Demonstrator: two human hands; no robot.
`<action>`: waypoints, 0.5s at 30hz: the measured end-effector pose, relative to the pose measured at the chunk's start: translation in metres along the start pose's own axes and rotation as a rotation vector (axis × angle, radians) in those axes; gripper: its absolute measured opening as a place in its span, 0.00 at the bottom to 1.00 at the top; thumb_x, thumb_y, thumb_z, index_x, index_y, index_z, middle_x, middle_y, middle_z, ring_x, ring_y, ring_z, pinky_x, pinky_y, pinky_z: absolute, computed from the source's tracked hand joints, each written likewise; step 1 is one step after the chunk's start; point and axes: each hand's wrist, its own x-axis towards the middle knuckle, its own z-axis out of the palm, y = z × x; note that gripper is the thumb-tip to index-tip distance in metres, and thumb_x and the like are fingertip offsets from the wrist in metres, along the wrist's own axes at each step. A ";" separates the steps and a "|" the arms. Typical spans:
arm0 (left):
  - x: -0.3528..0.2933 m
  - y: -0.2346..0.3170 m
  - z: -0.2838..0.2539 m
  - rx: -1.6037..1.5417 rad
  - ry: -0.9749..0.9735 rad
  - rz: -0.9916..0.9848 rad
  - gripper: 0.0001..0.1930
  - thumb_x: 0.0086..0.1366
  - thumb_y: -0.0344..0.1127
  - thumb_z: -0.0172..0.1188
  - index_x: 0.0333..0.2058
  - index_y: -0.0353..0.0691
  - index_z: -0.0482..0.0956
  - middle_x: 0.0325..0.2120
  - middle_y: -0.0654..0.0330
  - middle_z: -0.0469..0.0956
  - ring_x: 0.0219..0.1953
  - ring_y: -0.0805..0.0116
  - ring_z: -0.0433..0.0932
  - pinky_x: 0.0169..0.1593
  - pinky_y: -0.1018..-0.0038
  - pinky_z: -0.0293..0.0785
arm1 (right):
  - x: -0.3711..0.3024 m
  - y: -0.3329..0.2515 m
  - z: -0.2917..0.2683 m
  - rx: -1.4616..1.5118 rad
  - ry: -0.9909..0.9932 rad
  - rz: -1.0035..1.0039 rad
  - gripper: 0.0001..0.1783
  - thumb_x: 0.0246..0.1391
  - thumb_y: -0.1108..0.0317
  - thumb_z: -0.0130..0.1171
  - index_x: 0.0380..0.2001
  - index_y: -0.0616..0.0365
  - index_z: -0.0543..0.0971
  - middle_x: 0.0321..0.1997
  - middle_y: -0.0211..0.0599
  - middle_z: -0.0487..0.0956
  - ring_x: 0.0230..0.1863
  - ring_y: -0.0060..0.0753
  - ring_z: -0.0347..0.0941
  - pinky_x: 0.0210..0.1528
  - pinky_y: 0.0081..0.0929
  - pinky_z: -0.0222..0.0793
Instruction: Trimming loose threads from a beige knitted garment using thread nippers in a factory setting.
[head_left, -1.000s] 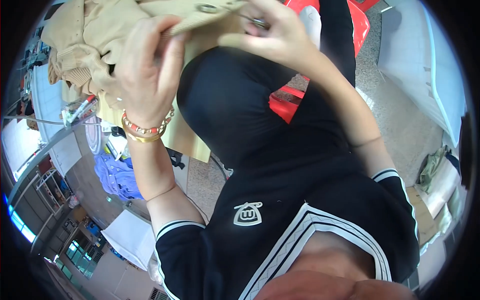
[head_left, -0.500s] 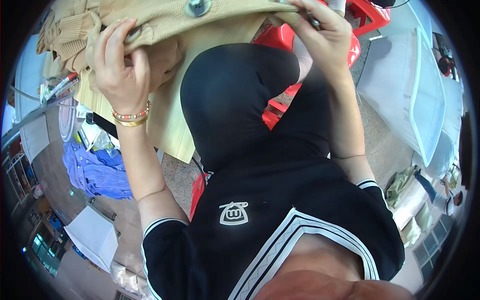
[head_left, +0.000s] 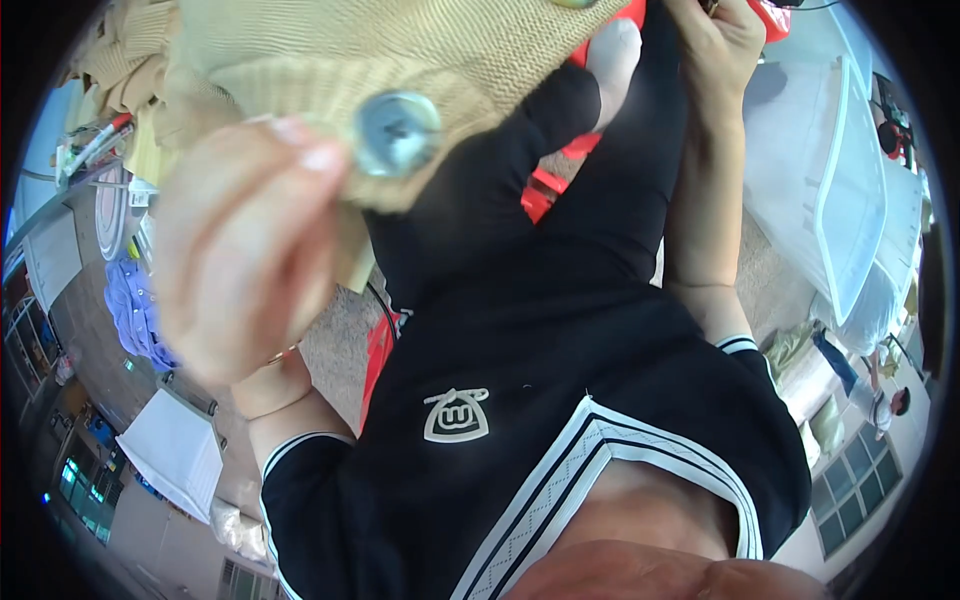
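Observation:
A beige knitted cardigan (head_left: 400,45) with ribbed edges is lifted close in front of me. On its ribbed band sits a large blue-grey button (head_left: 398,133), slightly blurred. My left hand (head_left: 245,240), smeared by motion, pinches the band just left of that button, with thumb and fingertips pressed together. Part of a second button (head_left: 573,3) shows at the top edge. Up at the right, my right hand (head_left: 722,45) is apart from the visible cloth, its fingers curled. A small dark bit shows at those fingers; the picture's edge cuts it off, so I cannot tell what it is.
More bunched beige knitwear (head_left: 128,50) lies at the upper left. Red-capped pens (head_left: 95,145) stand near it. A blue-violet garment (head_left: 135,315) lies lower left. Red stool parts (head_left: 545,193) show between my legs. A translucent white bin (head_left: 800,170) stands at right; a person (head_left: 885,405) is farther off.
My left hand has come down and nearer with the button band. My right hand has let go of the cloth and moved right and up. The cardigan hangs more spread out.

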 end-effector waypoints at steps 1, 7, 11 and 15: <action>-0.012 -0.002 0.013 -0.050 -0.035 0.005 0.14 0.45 0.18 0.65 0.34 0.34 0.81 0.30 0.55 0.79 0.33 0.60 0.80 0.39 0.67 0.79 | -0.006 0.011 -0.003 0.031 0.003 0.027 0.12 0.56 0.82 0.56 0.44 0.69 0.78 0.42 0.33 0.81 0.44 0.20 0.75 0.49 0.17 0.68; -0.042 0.015 0.021 -0.121 -0.078 -0.271 0.16 0.47 0.15 0.62 0.38 0.33 0.80 0.35 0.54 0.79 0.40 0.58 0.79 0.44 0.67 0.78 | -0.056 0.017 -0.001 -0.141 -0.231 0.343 0.15 0.53 0.80 0.59 0.46 0.63 0.80 0.30 0.19 0.73 0.27 0.10 0.61 0.30 0.11 0.57; -0.033 0.018 0.026 -0.243 0.005 -0.434 0.17 0.57 0.30 0.62 0.45 0.31 0.78 0.35 0.53 0.78 0.34 0.65 0.76 0.38 0.77 0.72 | -0.063 0.007 0.006 0.330 -0.061 0.299 0.19 0.52 0.80 0.60 0.49 0.62 0.78 0.22 0.16 0.62 0.23 0.09 0.55 0.25 0.13 0.50; -0.006 0.024 0.027 -0.073 -0.172 -0.424 0.15 0.52 0.27 0.68 0.40 0.36 0.83 0.31 0.59 0.75 0.30 0.69 0.73 0.35 0.77 0.70 | -0.060 -0.039 0.002 0.097 -0.133 0.518 0.21 0.52 0.78 0.62 0.51 0.63 0.76 0.25 0.18 0.63 0.24 0.08 0.54 0.25 0.12 0.47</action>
